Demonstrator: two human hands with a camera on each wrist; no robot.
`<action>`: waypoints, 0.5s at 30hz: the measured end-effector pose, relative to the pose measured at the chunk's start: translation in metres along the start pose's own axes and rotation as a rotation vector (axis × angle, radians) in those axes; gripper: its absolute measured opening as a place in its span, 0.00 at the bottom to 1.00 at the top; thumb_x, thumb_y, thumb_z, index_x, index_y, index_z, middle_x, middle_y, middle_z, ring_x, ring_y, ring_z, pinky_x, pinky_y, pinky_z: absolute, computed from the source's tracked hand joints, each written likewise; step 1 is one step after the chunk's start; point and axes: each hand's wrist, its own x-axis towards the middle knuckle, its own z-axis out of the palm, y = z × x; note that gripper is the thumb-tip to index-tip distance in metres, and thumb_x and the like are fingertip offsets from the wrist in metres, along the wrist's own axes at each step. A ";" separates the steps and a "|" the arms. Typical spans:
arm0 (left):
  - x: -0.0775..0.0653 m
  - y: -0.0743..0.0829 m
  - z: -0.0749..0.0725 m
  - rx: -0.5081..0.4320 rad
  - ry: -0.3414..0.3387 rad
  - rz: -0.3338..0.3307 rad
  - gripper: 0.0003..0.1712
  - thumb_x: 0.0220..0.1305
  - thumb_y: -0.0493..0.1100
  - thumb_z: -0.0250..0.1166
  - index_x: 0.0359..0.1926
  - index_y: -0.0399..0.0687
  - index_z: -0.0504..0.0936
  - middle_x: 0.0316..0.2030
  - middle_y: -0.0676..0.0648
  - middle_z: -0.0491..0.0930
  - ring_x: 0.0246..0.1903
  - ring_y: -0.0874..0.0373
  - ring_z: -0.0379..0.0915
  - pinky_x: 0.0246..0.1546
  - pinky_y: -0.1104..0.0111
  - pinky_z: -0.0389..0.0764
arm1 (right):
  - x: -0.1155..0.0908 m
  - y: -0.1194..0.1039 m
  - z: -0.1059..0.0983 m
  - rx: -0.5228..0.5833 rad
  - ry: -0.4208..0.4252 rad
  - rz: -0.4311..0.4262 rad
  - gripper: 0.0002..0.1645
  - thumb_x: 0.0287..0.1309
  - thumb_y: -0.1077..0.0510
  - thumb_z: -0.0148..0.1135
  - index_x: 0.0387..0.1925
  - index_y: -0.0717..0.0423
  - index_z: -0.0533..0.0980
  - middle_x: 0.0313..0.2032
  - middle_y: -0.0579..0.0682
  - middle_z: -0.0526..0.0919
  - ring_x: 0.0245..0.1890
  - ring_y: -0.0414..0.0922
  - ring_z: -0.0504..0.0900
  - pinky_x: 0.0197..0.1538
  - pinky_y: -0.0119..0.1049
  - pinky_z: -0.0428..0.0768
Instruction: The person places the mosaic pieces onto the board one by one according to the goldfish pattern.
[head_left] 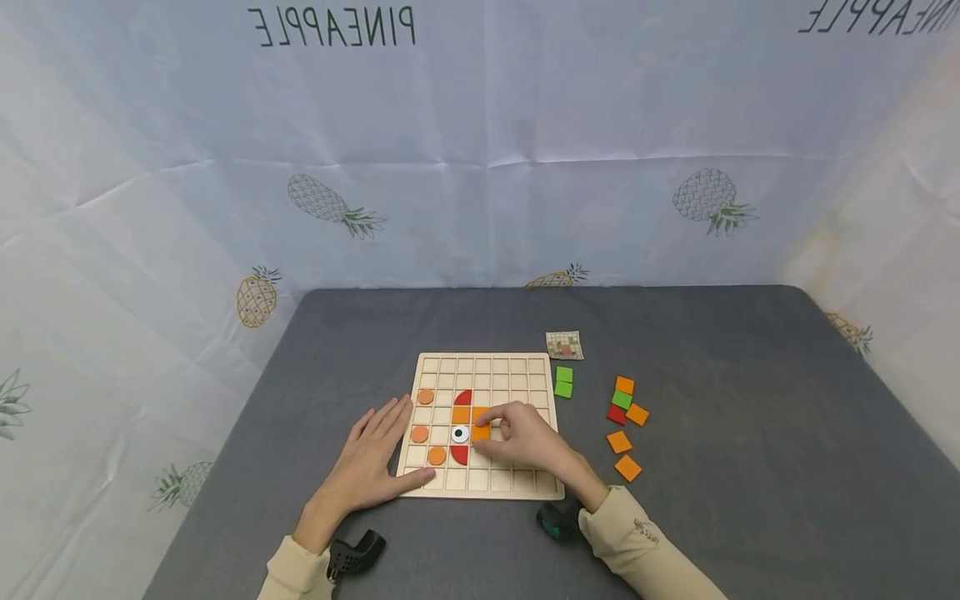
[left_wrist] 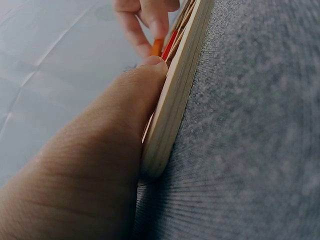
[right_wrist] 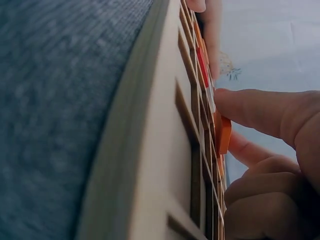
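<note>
Two hands (head_left: 367,467), one board (head_left: 483,481), one card (head_left: 565,346)!
And it's seven orange squares (head_left: 628,467), three green squares (head_left: 563,389), one red square (head_left: 616,414), three orange discs (head_left: 437,455), two red quarter-circles (head_left: 459,455), one eye disc (head_left: 460,434)!

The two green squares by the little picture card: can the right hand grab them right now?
Probably yes: the green squares lie just past the board, near the right hand, with nothing seen blocking. But it pinches an orange tile, so it would likely need to let go first.
</note>
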 end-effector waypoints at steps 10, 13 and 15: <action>-0.001 -0.001 0.000 0.002 0.005 0.007 0.62 0.57 0.75 0.65 0.80 0.44 0.55 0.80 0.44 0.57 0.79 0.44 0.53 0.76 0.42 0.52 | 0.000 -0.002 0.005 -0.031 0.058 0.001 0.17 0.56 0.60 0.72 0.48 0.60 0.86 0.09 0.38 0.56 0.10 0.35 0.49 0.17 0.27 0.50; -0.001 -0.001 0.000 0.002 0.005 0.007 0.62 0.57 0.75 0.65 0.80 0.44 0.55 0.80 0.44 0.57 0.79 0.44 0.53 0.76 0.42 0.52 | 0.000 -0.002 0.006 -0.041 0.068 -0.005 0.17 0.56 0.60 0.73 0.48 0.60 0.86 0.09 0.38 0.56 0.10 0.35 0.49 0.16 0.27 0.50; 0.000 -0.001 0.000 0.002 0.004 0.007 0.62 0.57 0.75 0.65 0.80 0.44 0.55 0.80 0.44 0.56 0.80 0.44 0.53 0.76 0.42 0.52 | 0.000 -0.002 0.006 -0.044 0.070 -0.006 0.18 0.56 0.60 0.74 0.49 0.60 0.86 0.09 0.38 0.56 0.10 0.35 0.49 0.16 0.27 0.50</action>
